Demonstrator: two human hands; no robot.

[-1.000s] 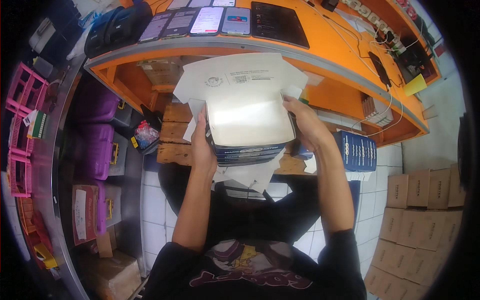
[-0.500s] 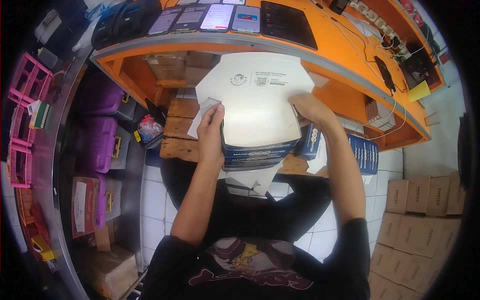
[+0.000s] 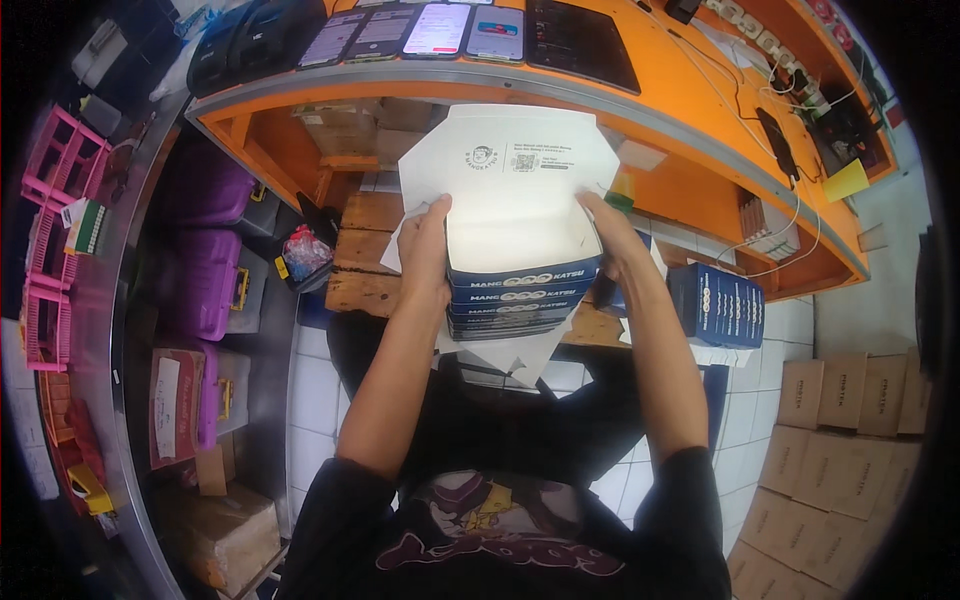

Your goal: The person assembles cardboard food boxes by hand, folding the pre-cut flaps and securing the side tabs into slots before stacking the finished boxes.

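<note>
A paper food box [image 3: 518, 235], white inside and blue outside, stands open at the top of a nested stack of the same blue boxes [image 3: 512, 309] in front of me. Its lid flap [image 3: 560, 140], printed with a small logo and a square code, spreads out on the far side. My left hand [image 3: 424, 245] is closed on the left wall and corner of the top box, thumb at the rim. On the opposite side my right hand [image 3: 613, 238] grips the right wall, its lower fingers hidden behind the box.
The stack rests at a wooden bench [image 3: 362, 245]. More blue boxes [image 3: 715, 303] lie to the right. Beyond is an orange counter [image 3: 680, 90] with several phones [image 3: 435, 30] and a tablet [image 3: 580, 45]. Purple bins [image 3: 200, 285] stand left, brown cartons [image 3: 820, 470] right.
My right hand has moved from the far right corner down along the right wall. The top box's front and side walls now stand more upright, and its inside looks deeper.
</note>
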